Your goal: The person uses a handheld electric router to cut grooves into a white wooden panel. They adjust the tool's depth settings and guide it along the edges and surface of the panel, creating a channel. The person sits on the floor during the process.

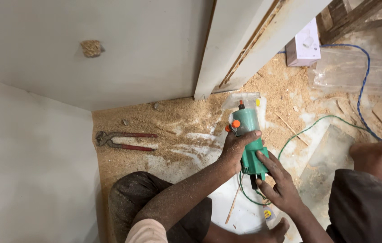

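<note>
Pliers (123, 140): red handles, lying on the dusty floor (177, 126), far to the left.
Left hand (238, 146): wrapped round the middle of the green tool (250, 139).
Tool: long way points up toward the white door (240, 49).
Right hand (277, 183): fingers spread, touching the tool's bottom end.

Single view only, head-worn, looking steeply down at close range. Faces the floor (177, 117) where it meets the white wall (110, 54) and door frame (231, 45). Wearer's knees and forearms fill the lower edge.
</note>
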